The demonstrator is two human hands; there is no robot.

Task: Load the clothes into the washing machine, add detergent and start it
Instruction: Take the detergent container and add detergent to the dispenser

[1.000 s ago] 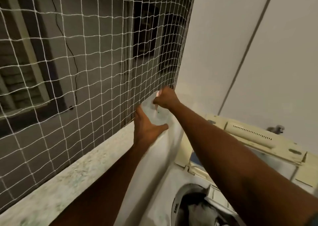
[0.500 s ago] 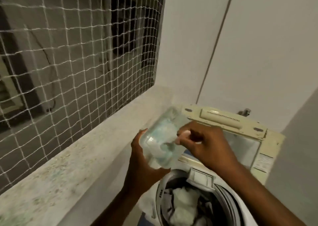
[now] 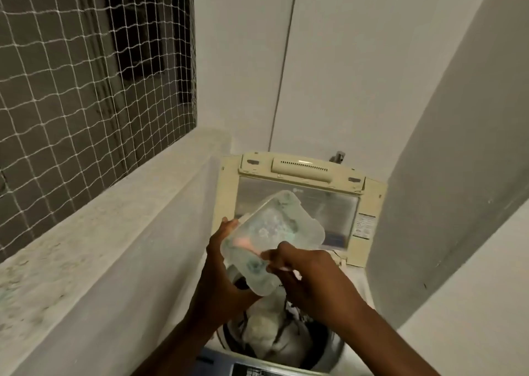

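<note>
- Translucent plastic makes up the detergent container [image 3: 272,241], a squarish tub with pale blue-green smears inside, held tilted above the open washing machine [image 3: 369,284] in the head view.
- Left hand [image 3: 221,272] wraps the tub's lower left side from beneath, its fingers curled closed against the wall.
- Right hand [image 3: 307,278] is at the tub's near lower edge, its fingers bent and pressed together on something pale and thin at the rim; what that thing is cannot be told through the blur.
- Clothes [image 3: 266,327], white and dark pieces mixed, lie in the drum directly under both hands.
- Cream-coloured lid [image 3: 303,172] stands raised at the back of the machine, with its clear window panel behind the tub.
- Speckled stone ledge [image 3: 94,232] runs along the left, just beside the machine.
- White netting [image 3: 86,69] covers the opening above the ledge, with a dark building face behind it.
- Plain pale wall [image 3: 357,75] rises behind the machine, and a grey wall [image 3: 463,175] closes in on the right.
</note>
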